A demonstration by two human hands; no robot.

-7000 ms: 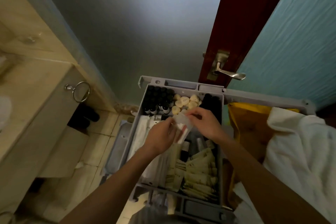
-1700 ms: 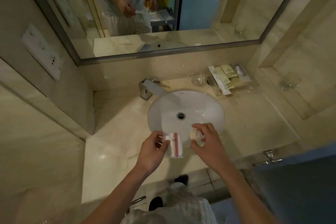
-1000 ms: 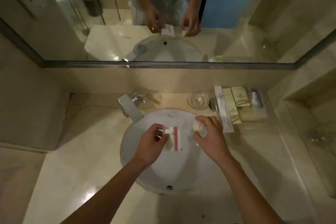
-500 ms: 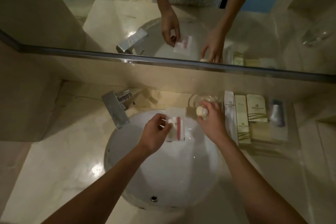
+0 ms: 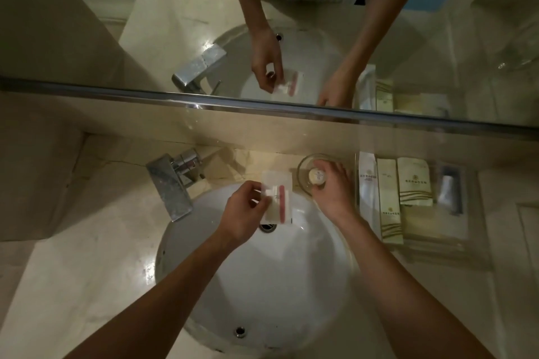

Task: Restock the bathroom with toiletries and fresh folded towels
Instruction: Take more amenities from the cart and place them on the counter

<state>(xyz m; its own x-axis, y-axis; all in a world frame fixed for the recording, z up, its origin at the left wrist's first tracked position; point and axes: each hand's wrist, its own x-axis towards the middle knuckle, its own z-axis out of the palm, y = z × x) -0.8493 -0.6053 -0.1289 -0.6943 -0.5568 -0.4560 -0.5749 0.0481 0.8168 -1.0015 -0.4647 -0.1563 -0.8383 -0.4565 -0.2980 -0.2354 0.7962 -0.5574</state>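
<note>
Two hands: one left hand (image 5: pixel 242 218), one right hand (image 5: pixel 332 186). One sink (image 5: pixel 262 285), one tap (image 5: pixel 172 186), one mirror (image 5: pixel 87 23). One glass dish (image 5: pixel 302 181), one round soap (image 5: pixel 316 175), one clear packet (image 5: pixel 278 204). One clear tray (image 5: pixel 455 253) at the table's (image 5: pixel 87 271) right edge: three printed sachets (image 5: pixel 389 192), one clear-wrapped tube (image 5: pixel 450 186).

On my feed the left hand (image 5: pixel 242 218) pinches a clear packet (image 5: pixel 277 198) with a pink strip over the back of the white sink (image 5: pixel 262 285). The right hand (image 5: pixel 332 189) holds a small round soap (image 5: pixel 316 175) at the glass dish (image 5: pixel 302 183) by the counter's (image 5: pixel 73 271) back edge (can't tell if it's touching the glass). A clear tray (image 5: pixel 455 251) of beige sachets (image 5: pixel 414 181) sits toward the back right corner, and the chrome tap (image 5: pixel 170 183) is behind the sink's left side.
</note>
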